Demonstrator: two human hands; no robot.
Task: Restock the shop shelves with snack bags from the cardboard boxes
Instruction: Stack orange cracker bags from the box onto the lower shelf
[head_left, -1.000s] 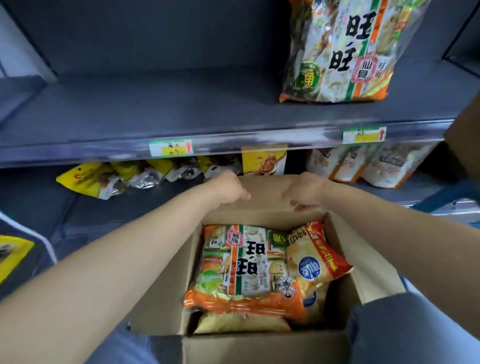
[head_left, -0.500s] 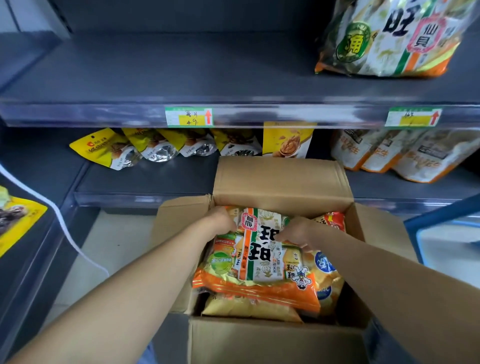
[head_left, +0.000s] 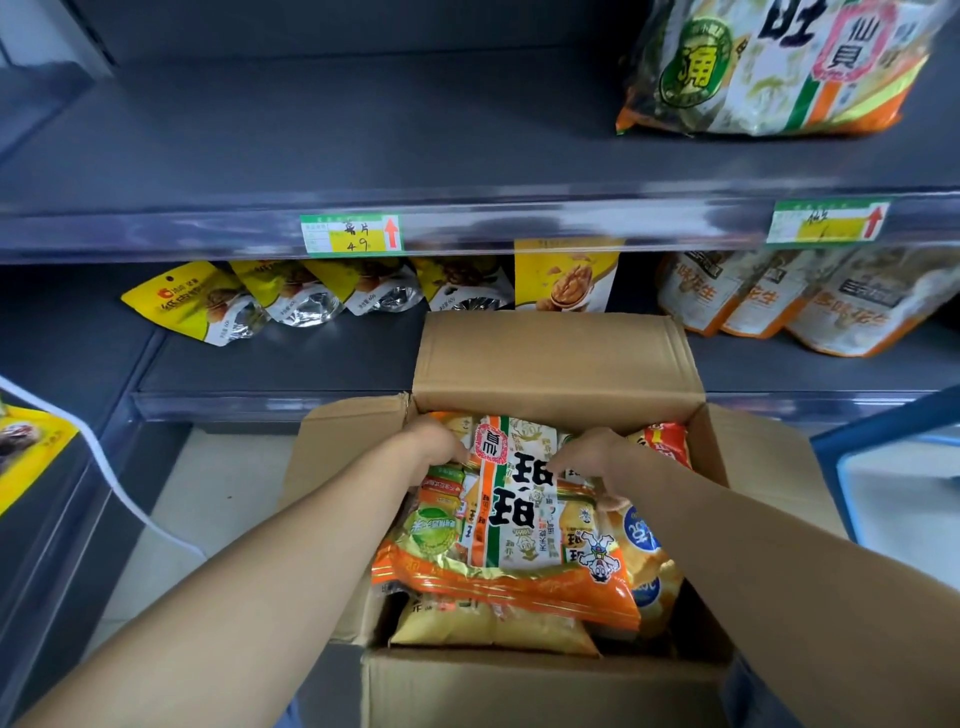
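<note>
Open cardboard box on the floor in front of the shelves, all four flaps folded out, far flap leaning against the lower shelf edge. Packed with snack bags; on top, a big rice cracker bag, orange trim, white centre panel, print upside down from this angle. Left hand on the bag's far left corner, fingers curled down over the edge, closed on the bag. Right hand on the far right part of the same bag, fingers pinched into the wrapper. Bag inside the box, resting on the ones below, not visibly lifted clear. Underneath: a yellow bag at the near side, an orange-red bag at the far right corner, a bag with a blue round logo along the right wall. Upper shelf mostly bare; one matching rice cracker bag standing at its right end. Two price tags on its front rail, one left of centre, one right, each with a red arrow pointing up. Lower shelf: row of yellow nut pouches lying tilted at left, one yellow pouch upright behind the box flap, white-and-orange peanut bags at right. White cable running down the left side. Blue frame at the right edge, unclear what it belongs to.
</note>
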